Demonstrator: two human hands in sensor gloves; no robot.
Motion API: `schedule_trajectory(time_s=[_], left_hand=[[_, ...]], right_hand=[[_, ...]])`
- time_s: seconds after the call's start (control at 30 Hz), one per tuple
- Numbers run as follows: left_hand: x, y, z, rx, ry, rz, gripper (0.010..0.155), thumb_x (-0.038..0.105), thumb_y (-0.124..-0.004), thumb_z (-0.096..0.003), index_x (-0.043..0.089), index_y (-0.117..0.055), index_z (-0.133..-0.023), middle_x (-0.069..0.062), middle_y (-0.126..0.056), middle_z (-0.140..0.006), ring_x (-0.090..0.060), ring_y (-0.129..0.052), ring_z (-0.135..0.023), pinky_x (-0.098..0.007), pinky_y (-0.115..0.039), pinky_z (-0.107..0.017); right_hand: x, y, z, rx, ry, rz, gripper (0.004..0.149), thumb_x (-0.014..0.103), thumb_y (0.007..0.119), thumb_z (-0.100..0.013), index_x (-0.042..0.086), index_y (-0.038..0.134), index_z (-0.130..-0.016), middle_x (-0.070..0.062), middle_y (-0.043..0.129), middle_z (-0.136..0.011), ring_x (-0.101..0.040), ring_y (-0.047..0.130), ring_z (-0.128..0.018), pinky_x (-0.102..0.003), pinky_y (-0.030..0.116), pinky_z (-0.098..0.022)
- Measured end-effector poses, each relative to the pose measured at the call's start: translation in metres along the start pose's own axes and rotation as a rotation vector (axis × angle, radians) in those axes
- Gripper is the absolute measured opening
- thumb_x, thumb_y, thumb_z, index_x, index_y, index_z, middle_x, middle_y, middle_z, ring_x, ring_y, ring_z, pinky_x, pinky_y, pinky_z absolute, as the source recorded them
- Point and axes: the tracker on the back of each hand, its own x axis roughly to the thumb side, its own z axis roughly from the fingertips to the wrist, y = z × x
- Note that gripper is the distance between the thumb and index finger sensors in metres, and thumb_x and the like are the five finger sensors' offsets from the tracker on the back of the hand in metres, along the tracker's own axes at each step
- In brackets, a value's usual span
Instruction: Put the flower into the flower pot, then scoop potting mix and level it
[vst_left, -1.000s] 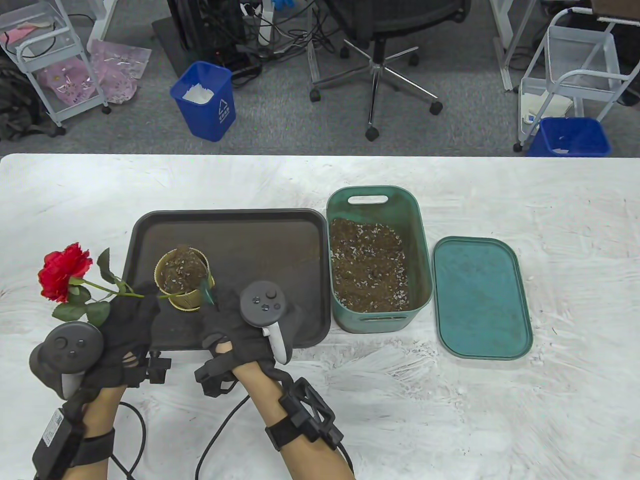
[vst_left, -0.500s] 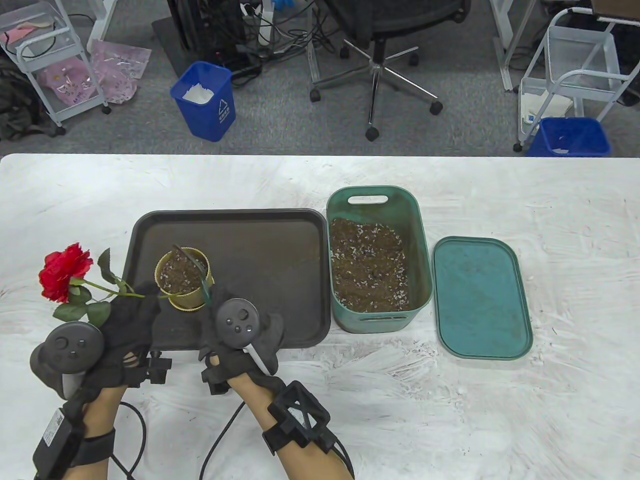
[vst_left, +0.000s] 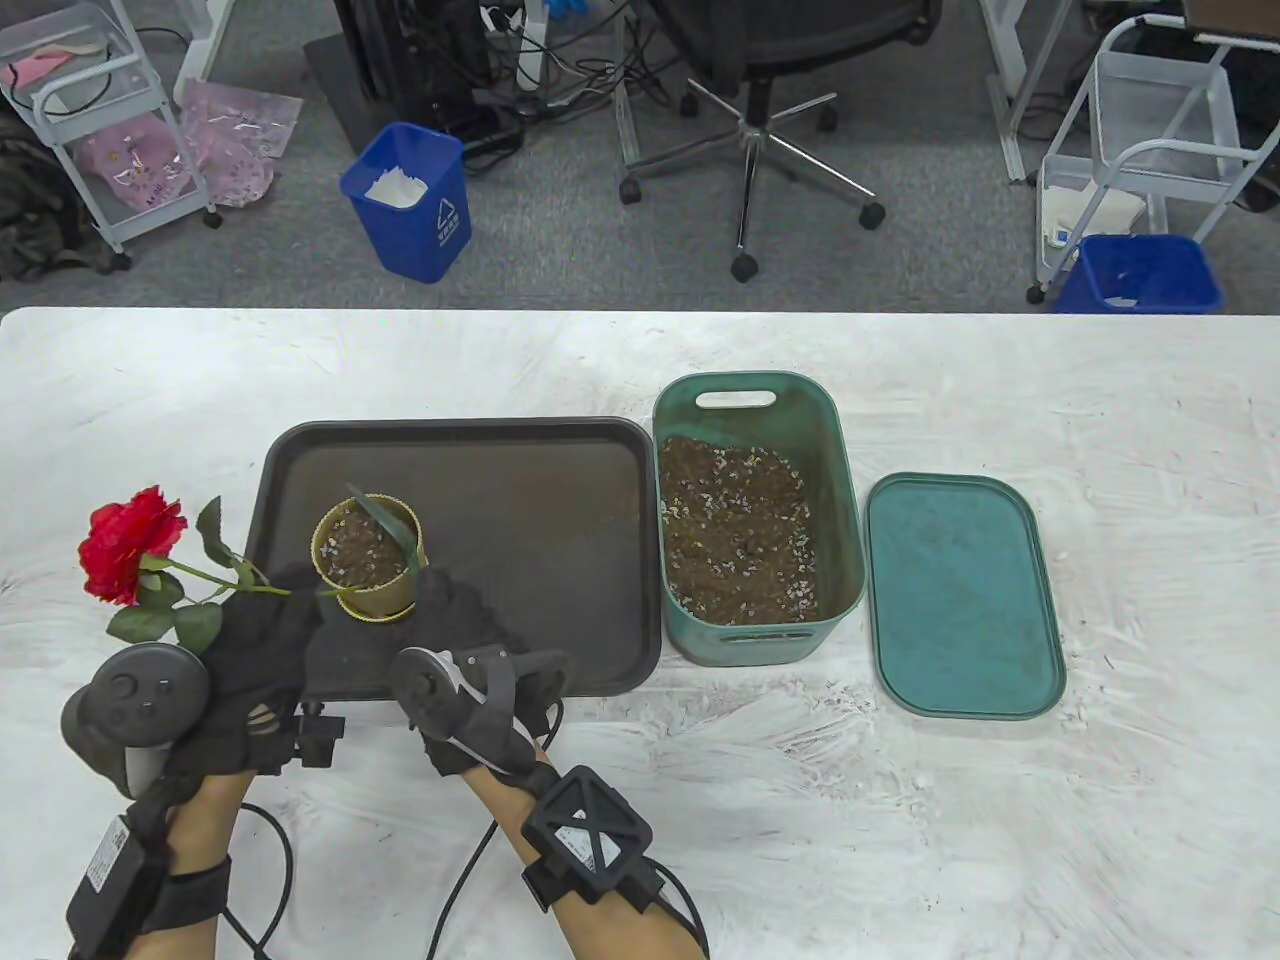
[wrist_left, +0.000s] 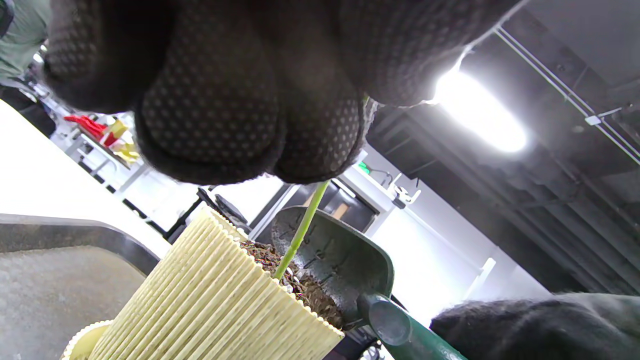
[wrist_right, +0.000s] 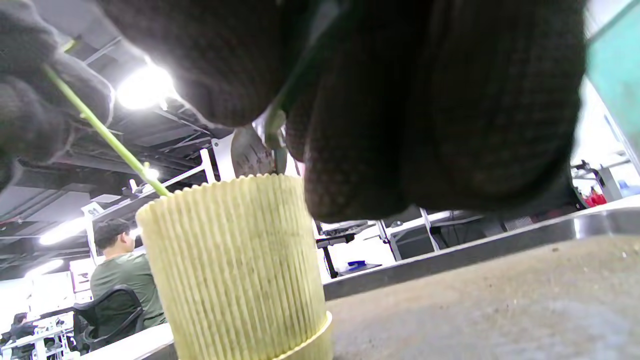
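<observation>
A red rose (vst_left: 130, 545) leans out to the left, its green stem (wrist_left: 300, 235) running down into the soil of the ribbed yellow pot (vst_left: 367, 557). The pot stands on the dark tray (vst_left: 500, 470). My left hand (vst_left: 285, 600) pinches the stem just left of the pot. My right hand (vst_left: 440, 592) grips the handle of a green scoop (vst_left: 388, 520). The scoop's blade (wrist_left: 340, 265) stands on edge in the pot's soil beside the stem. In the right wrist view the pot (wrist_right: 235, 270) is close, with the stem (wrist_right: 110, 135) entering it from the upper left.
A green bin (vst_left: 850, 500) holding potting mix stands right of the tray, and its lid (vst_left: 960, 595) lies flat further right. The tray's right half is bare. Chairs, carts and blue bins stand on the floor beyond the table's far edge.
My right wrist has rolled over to the left, tipping the scoop blade up on edge in the pot; the heaped soil now sits lower. The left hand and rose have stayed put.
</observation>
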Motion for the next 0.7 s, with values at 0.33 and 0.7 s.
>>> schedule_trajectory(time_s=[0.33, 0.7], left_hand=[[0.000, 0.001, 0.000, 0.003, 0.001, -0.010, 0.046, 0.040, -0.081, -0.0386, 0.016, -0.094, -0.076, -0.002, -0.105, -0.055, -0.026, -0.109, -0.034, -0.042, -0.092, -0.035], [0.002, 0.000, 0.001, 0.001, -0.020, -0.034, 0.047, 0.040, -0.081, -0.0386, 0.016, -0.094, -0.076, -0.002, -0.105, -0.055, -0.026, -0.109, -0.034, -0.042, -0.092, -0.035]], right_hand=[[-0.004, -0.006, -0.005, -0.036, 0.017, -0.021, 0.055, 0.029, 0.085, -0.038, 0.004, 0.072, -0.086, -0.019, 0.094, -0.068, -0.028, 0.109, -0.033, -0.044, 0.099, -0.018], [-0.007, -0.112, -0.053, -0.036, 0.028, -0.078, 0.054, 0.027, 0.083, -0.036, 0.005, 0.075, -0.085, -0.019, 0.095, -0.066, -0.030, 0.108, -0.031, -0.046, 0.097, -0.017]])
